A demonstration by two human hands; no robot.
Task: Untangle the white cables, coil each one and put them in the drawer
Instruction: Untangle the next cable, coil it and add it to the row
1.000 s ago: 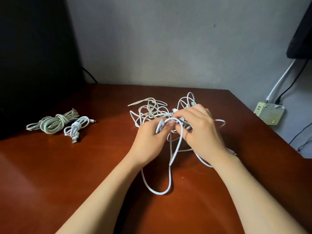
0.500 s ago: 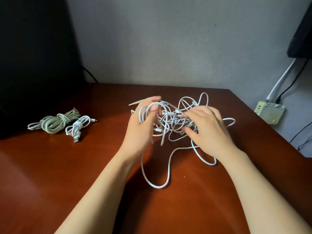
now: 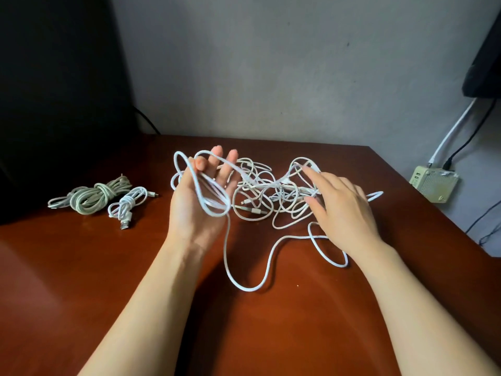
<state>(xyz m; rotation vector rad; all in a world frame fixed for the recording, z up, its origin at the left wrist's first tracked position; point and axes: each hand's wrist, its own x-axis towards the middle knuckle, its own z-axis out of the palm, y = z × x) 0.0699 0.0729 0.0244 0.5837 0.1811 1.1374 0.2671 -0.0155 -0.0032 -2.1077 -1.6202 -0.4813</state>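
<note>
A tangle of white cables (image 3: 267, 194) lies on the brown table (image 3: 81, 267), between my two hands. My left hand (image 3: 199, 202) is raised palm-up with straight fingers, and loops of one white cable drape across its palm and thumb. From that hand a long strand (image 3: 245, 287) hangs down and curves over the table towards me. My right hand (image 3: 343, 207) is spread palm-down over the right side of the tangle, fingertips touching the strands. No drawer is in view.
Two coiled cables lie at the left: a thicker greenish one (image 3: 89, 198) and a small white one (image 3: 127, 206) with a USB plug. A wall adapter (image 3: 433, 185) with cords sits beyond the table's right edge. A dark object stands at the far left.
My left hand has turned palm-up and opened, lifting cable loops away to the left. My right hand has spread flat and shifted right over the tangle, which is now pulled wider.
</note>
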